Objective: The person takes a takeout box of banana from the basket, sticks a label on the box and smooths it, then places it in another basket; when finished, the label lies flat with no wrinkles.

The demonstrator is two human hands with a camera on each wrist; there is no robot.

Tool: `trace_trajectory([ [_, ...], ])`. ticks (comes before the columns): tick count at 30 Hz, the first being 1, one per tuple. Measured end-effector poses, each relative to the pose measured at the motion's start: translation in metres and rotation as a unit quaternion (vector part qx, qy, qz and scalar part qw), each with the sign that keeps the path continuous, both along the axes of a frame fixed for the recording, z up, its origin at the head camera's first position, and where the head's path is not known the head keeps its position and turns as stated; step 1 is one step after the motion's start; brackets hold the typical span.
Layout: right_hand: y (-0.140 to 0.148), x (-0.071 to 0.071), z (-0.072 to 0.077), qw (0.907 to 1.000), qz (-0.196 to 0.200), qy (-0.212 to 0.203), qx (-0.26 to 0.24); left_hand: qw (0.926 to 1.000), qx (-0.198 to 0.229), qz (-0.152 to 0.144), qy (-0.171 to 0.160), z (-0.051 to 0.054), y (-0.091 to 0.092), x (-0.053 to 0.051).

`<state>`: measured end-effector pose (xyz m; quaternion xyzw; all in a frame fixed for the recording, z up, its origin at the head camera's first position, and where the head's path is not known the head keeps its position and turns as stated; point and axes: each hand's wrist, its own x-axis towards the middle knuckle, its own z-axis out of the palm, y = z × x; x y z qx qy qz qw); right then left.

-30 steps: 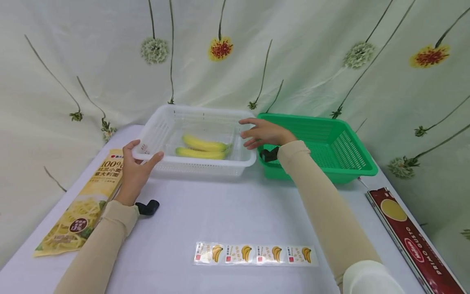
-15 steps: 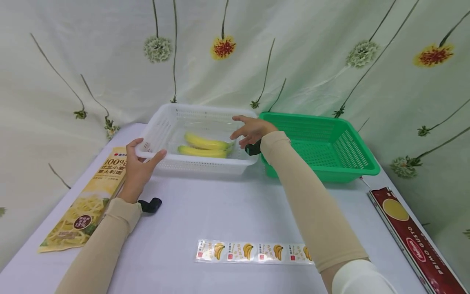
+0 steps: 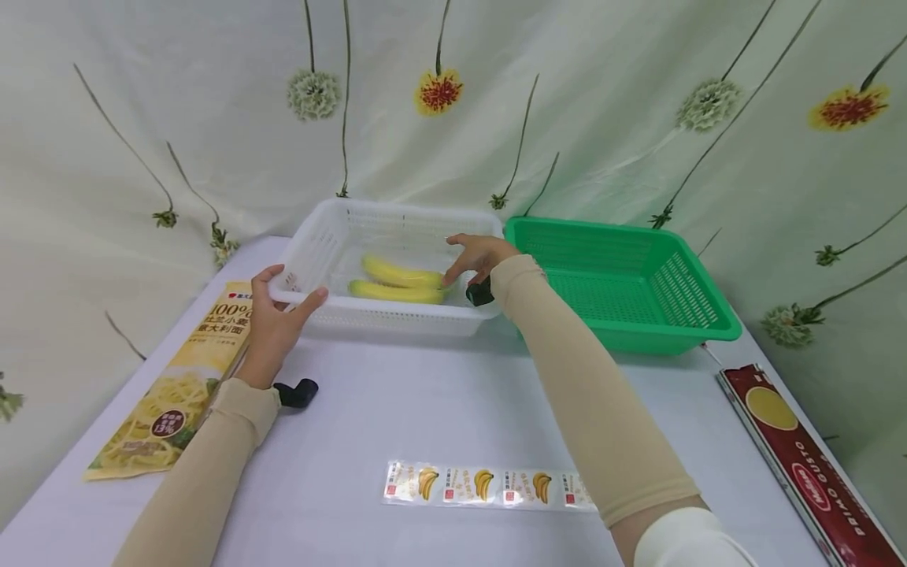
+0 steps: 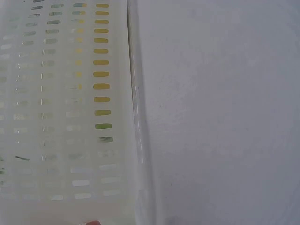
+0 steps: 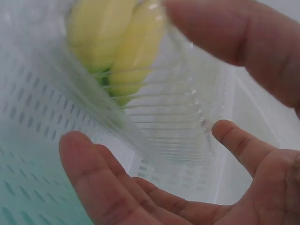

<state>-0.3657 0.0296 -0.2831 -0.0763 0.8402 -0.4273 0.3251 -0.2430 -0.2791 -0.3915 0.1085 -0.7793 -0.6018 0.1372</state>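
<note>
Two yellow bananas [image 3: 397,294] lie inside a clear ridged plastic box [image 5: 164,117] within the white basket [image 3: 397,316]. My left hand [image 3: 276,327] grips the basket's front left corner, its thumb at the front rim and its fingers at the left side; only a fingertip [image 4: 93,223] enters the left wrist view. Over the basket's right end, my right hand [image 3: 485,253] has its fingers spread near the box's end. In the right wrist view those fingers [image 5: 98,183] are parted around the box end; whether any touches it, I cannot tell.
A green basket [image 3: 623,339] stands right beside the white one. A yellow noodle packet [image 3: 173,394] lies at the left, a red "Primo Gusto" package [image 3: 801,457] at the right. A strip of banana stickers [image 3: 482,484] lies in front, partly behind my right forearm.
My right hand has moved left and down from the green basket's edge into the white basket, near the bananas. My left hand keeps its hold on the corner. The head view has shifted slightly.
</note>
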Motion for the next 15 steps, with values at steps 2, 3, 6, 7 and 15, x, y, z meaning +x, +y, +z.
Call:
trace_trajectory([
  [2,0.0006,0.0003,-0.0006,1.0000,0.003,-0.005,-0.004,1.0000,-0.003,-0.001,0.002,0.0011,0.0000,-0.0001],
  [3,0.0008,0.0004,-0.0010,0.9999,0.001,-0.010,-0.008,1.0000,-0.005,-0.002,0.002,0.0015,-0.0002,-0.0001],
  [6,0.0000,0.0003,-0.0028,0.9993,-0.008,-0.027,-0.024,1.0000,-0.003,-0.005,0.005,0.0012,-0.0012,-0.0001],
  [7,-0.0001,-0.0003,-0.0035,0.9992,-0.009,-0.031,-0.025,1.0000,-0.004,-0.004,0.005,0.0003,-0.0022,-0.0007],
  [15,0.0013,-0.0006,-0.0068,0.9988,0.006,-0.038,-0.032,1.0000,0.000,0.004,-0.006,-0.0016,-0.0020,-0.0013],
])
